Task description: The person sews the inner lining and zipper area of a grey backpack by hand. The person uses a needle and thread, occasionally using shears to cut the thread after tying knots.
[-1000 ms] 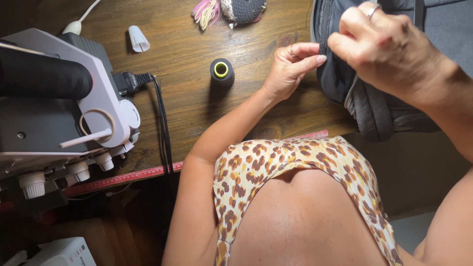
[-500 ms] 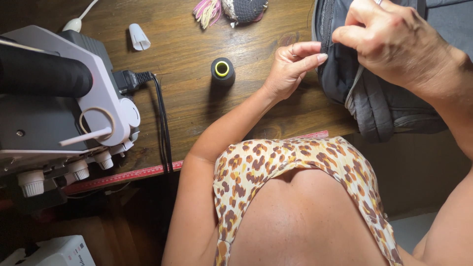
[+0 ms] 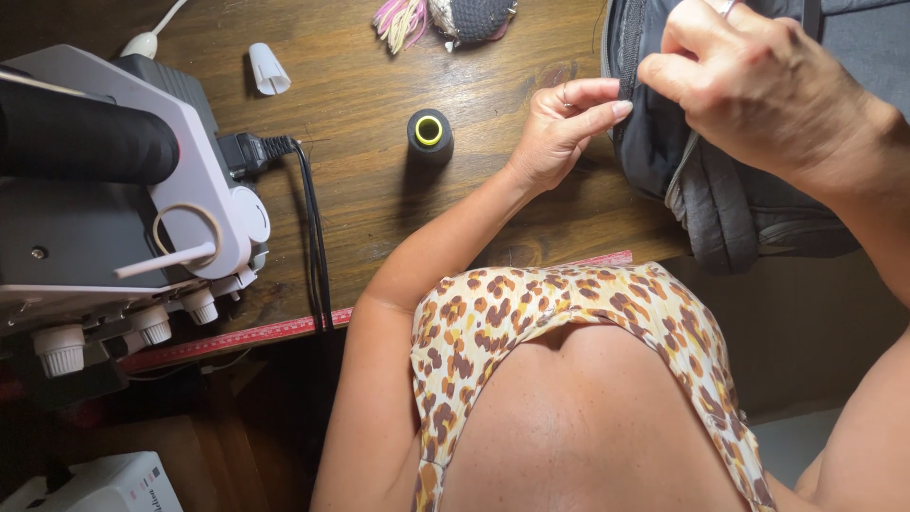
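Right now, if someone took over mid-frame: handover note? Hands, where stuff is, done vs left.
Left hand: fingertips pinched at the edge of the dark padded garment.
Right hand: raised over the same garment, thumb and forefinger pinched; whether they hold a needle or thread is too small to tell.
Black thread spool upright on the wooden table, left of the hands; white sewing machine far left, untouched.
Done and left: no finished stitching visible.
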